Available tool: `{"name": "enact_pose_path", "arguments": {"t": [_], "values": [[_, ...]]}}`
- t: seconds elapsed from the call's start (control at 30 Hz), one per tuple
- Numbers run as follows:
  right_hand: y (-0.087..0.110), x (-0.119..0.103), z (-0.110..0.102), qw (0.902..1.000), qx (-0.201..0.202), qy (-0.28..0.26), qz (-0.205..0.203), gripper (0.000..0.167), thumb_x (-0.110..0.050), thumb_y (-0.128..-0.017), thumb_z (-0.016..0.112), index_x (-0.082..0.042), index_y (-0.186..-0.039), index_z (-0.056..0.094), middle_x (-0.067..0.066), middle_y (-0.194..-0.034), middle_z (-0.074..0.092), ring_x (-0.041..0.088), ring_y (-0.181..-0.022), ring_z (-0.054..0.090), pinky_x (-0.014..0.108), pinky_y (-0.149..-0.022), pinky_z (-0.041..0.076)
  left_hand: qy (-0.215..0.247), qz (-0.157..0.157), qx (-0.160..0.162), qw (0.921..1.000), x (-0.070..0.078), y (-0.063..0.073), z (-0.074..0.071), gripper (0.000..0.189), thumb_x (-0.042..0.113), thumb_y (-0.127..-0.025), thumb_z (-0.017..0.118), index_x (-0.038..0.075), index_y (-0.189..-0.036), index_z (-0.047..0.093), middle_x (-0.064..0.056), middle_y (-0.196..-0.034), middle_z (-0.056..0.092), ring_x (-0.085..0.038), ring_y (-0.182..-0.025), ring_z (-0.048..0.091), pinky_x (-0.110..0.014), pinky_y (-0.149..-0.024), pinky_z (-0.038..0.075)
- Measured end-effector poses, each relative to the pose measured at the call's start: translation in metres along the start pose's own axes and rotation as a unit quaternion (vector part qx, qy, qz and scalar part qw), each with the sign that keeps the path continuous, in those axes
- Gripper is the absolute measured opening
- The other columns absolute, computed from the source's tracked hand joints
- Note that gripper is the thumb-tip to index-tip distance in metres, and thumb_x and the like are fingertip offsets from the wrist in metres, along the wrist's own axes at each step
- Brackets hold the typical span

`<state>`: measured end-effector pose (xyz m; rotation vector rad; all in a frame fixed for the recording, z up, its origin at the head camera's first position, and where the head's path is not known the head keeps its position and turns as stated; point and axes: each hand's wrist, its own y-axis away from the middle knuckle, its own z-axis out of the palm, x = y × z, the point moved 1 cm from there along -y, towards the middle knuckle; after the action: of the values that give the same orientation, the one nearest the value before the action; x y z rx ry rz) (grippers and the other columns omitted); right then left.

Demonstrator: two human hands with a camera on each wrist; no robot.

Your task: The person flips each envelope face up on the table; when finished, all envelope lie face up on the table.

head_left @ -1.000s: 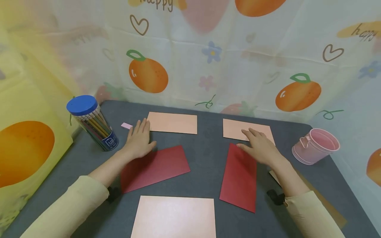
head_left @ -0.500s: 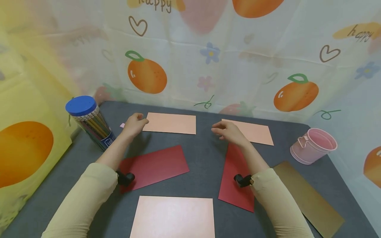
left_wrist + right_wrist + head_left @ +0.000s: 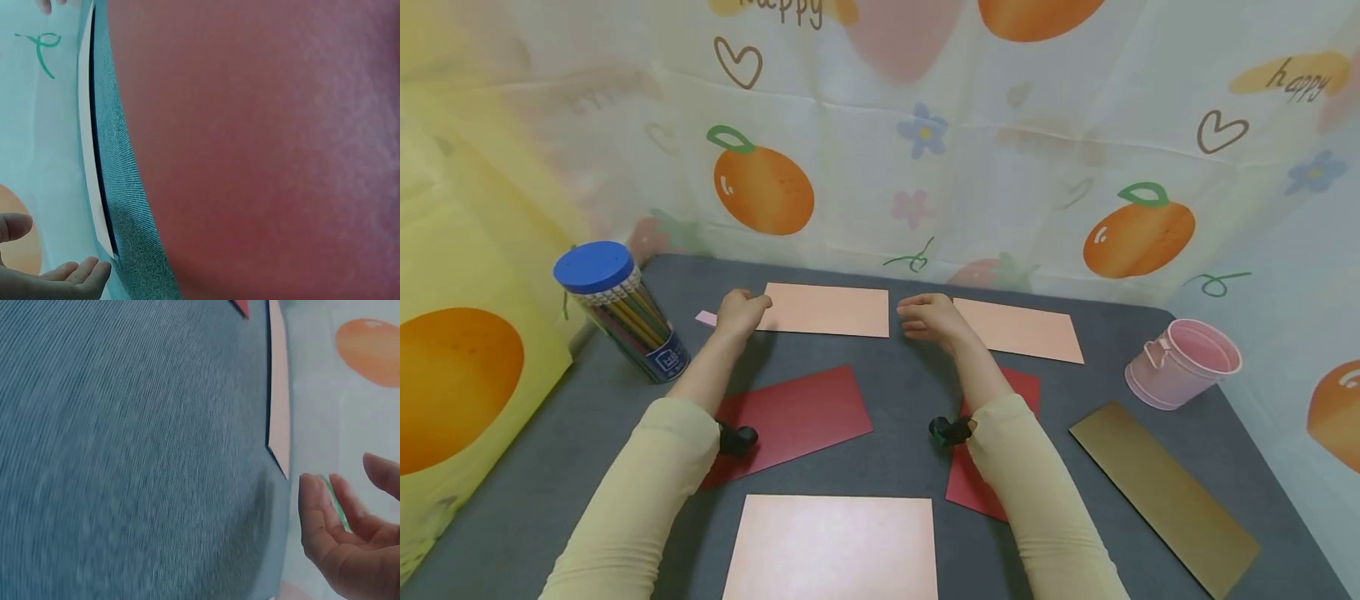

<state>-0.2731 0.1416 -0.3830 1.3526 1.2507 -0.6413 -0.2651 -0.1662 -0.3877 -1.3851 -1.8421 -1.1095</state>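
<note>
My left hand point(image 3: 742, 312) hovers by the left end of a pale pink card point(image 3: 831, 310) at the back of the table. In the left wrist view the fingers of that hand point(image 3: 59, 278) lie apart from the thumb and hold nothing. Between this card and a second pale pink card point(image 3: 1026, 330) is my right hand point(image 3: 932, 318), off the second card's left end. The right wrist view shows this hand point(image 3: 353, 534) with loosely bent fingers and thumb apart, nothing between them. A small pink slip point(image 3: 706, 318) lies just left of my left hand.
Red cards lie under each forearm, one on the left point(image 3: 805, 417) and one on the right point(image 3: 973, 483). A larger pale sheet point(image 3: 835, 546) is at the front. A blue-lidded pencil tub point(image 3: 632, 317) stands left; a pink bucket point(image 3: 1180, 371) and brown board point(image 3: 1165, 496) are right.
My right hand has come left from over the right pink card to the gap between the cards. My left hand has drawn its outspread fingers in and moved slightly, staying near the left card.
</note>
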Motion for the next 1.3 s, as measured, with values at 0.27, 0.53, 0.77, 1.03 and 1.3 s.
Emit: {"name": "enact_pose_path", "arguments": {"t": [0.27,0.53,0.77,1.03,1.3], "values": [[-0.01,-0.004,0.012,0.9961,0.033,-0.069,0.044,0.046,-0.01,-0.1,0.054,0.003,-0.144,0.046,0.018,-0.148,0.049,0.035,-0.131,0.054,0.04,-0.109,0.047,0.031,-0.02,0.006,0.9993,-0.001,-0.003,0.001,0.067,0.022,-0.096,0.041,-0.014,-0.149,0.023,-0.029,-0.159,0.024,-0.044,-0.148,0.026,-0.054,-0.121,0.029],[-0.018,-0.001,0.022,0.9926,0.052,-0.083,0.072,0.046,-0.004,-0.097,0.055,0.005,-0.141,0.048,0.021,-0.145,0.049,0.031,-0.13,0.053,0.039,-0.11,0.047,0.026,-0.033,0.015,0.999,-0.006,-0.004,0.002,0.067,0.02,-0.094,0.041,-0.014,-0.149,0.024,-0.029,-0.159,0.026,-0.045,-0.148,0.026,-0.054,-0.12,0.029],[-0.023,0.004,0.028,0.9903,0.061,-0.091,0.085,0.044,-0.003,-0.094,0.059,0.006,-0.137,0.052,0.014,-0.124,0.06,0.018,-0.099,0.06,0.035,-0.105,0.05,-0.007,-0.026,0.016,0.9995,-0.008,-0.004,0.004,0.063,0.016,-0.093,0.041,-0.014,-0.147,0.029,-0.029,-0.156,0.032,-0.043,-0.145,0.031,-0.053,-0.118,0.033],[-0.022,0.004,0.029,0.9911,0.054,-0.089,0.083,0.045,-0.001,-0.095,0.059,0.006,-0.138,0.051,0.014,-0.12,0.062,0.018,-0.095,0.063,0.037,-0.106,0.05,-0.014,-0.02,0.014,0.9996,-0.006,-0.007,0.007,0.062,0.015,-0.093,0.041,-0.013,-0.147,0.031,-0.028,-0.155,0.034,-0.042,-0.145,0.033,-0.053,-0.118,0.034],[-0.022,0.001,0.029,0.9966,0.035,-0.034,0.066,0.05,0.003,-0.092,0.061,0.007,-0.139,0.048,0.022,-0.143,0.053,0.033,-0.131,0.056,0.04,-0.109,0.048,-0.011,-0.019,0.027,0.9994,-0.006,-0.009,0.008,0.058,0.009,-0.092,0.039,-0.012,-0.147,0.033,-0.029,-0.154,0.036,-0.044,-0.144,0.033,-0.053,-0.116,0.036]]}}
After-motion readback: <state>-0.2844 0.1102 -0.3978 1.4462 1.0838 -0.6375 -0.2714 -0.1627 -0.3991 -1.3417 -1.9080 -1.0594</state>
